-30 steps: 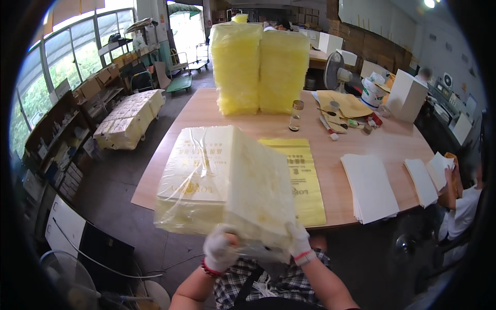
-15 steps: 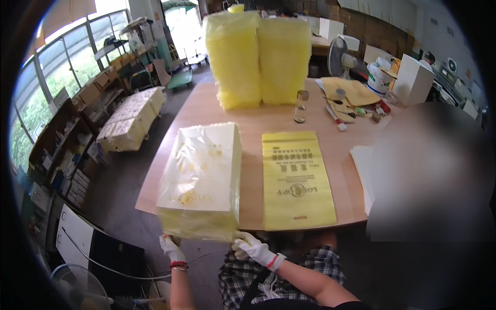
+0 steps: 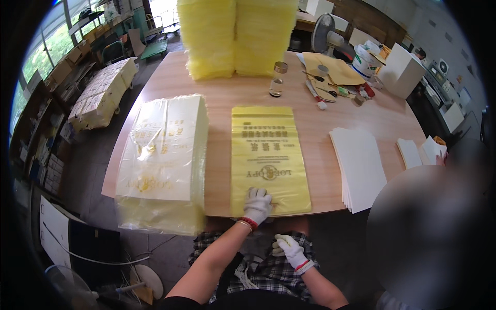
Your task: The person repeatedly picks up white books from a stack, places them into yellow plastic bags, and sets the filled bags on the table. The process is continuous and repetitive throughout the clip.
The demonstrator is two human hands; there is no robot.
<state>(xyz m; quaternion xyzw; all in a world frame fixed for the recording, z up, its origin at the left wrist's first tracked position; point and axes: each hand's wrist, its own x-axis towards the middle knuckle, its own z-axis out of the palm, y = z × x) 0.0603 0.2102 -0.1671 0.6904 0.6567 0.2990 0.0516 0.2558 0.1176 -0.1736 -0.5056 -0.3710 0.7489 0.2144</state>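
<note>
- Workshop setting: a long wooden table (image 3: 222,95) runs up the middle of the frame, with window-side shelving at the far left edge.
- Left of the table, on the floor, a low cart carries wrapped pale bundles (image 3: 101,98).
- Lower left of the table: a thick plastic-wrapped pack of yellow bags (image 3: 163,160) lies flat, its near end overhanging the table edge.
- Upper centre: two tall stacks of yellow bags (image 3: 235,36) stand side by side at the far end.
- Centre: a single yellow bag (image 3: 267,157) lies flat on the table, just beside the pack, its near end at the table edge.
- Left hand (image 3: 257,205), gloved in white, rests palm-down on the near end of the single bag, fingers spread loosely.
- Right hand (image 3: 289,250), also gloved, sits below the table edge over the lap, fingers curled, holding nothing visible.
- Right of centre: a stack of white sheets (image 3: 358,168) lies near the table edge.
- Upper right: a small glass bottle (image 3: 277,80), brown envelopes and assorted clutter.
</note>
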